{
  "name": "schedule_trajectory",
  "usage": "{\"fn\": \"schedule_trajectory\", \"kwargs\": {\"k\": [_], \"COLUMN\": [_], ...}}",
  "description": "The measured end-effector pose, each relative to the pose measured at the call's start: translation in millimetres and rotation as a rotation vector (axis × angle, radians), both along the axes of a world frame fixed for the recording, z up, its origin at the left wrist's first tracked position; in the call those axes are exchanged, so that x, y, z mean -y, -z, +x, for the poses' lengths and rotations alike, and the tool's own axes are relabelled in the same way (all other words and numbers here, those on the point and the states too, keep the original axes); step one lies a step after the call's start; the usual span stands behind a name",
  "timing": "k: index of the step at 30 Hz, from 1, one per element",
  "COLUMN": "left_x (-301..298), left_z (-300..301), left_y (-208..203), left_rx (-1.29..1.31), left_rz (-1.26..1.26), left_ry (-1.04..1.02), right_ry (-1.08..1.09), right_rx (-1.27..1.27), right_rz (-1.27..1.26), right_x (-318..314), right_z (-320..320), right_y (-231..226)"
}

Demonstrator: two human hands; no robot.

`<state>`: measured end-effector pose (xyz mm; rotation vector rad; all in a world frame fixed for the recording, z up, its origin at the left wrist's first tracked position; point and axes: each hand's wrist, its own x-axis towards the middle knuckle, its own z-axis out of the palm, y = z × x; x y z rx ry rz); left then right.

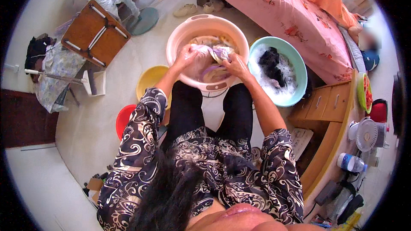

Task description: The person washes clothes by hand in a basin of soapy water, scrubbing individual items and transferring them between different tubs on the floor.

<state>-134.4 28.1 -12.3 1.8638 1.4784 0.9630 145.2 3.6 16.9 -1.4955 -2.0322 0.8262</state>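
Note:
A large pink basin (171, 49) stands in front of my knees, holding water and soaked cloth. Over it, my left hand (187, 56) and my right hand (235, 65) are both closed on one wet white-and-purple cloth (219, 54), stretched between them. Its exact kind cannot be made out. Below, a pale cloth with purple edging (215, 73) lies in the water, partly hidden by my right hand. Touching the pink basin's right side is a teal basin (302, 77) with a dark garment (272, 63) in white suds.
A yellow basin (147, 79) and a red basin (124, 119) sit by my left leg. To the right are a bed with a pink floral cover (282, 13) and a wooden cabinet (327, 102). A folded table (95, 33) and a dustpan (97, 83) stand left.

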Motion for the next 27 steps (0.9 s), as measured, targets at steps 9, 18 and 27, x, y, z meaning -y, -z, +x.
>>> {"fn": "schedule_trajectory", "kwargs": {"k": [9,18,27], "left_x": [2.7,-5.0,-9.3], "left_z": [13.1,17.5,31.0], "left_y": [-2.8,-0.3,2.2], "left_rx": [-0.352,-0.359,-0.326], "left_rz": [-0.135,-0.072,0.004], "left_ry": [-0.048,0.008,-0.04], "right_ry": [-0.078,-0.003,-0.002], "right_rx": [0.277,0.36,0.392], "right_rz": [0.191,0.234,0.309], "right_x": [-6.6,-22.9,-30.6], "right_z": [-5.6,-5.2,0.3], "right_y": [21.6,33.0,38.3]}}
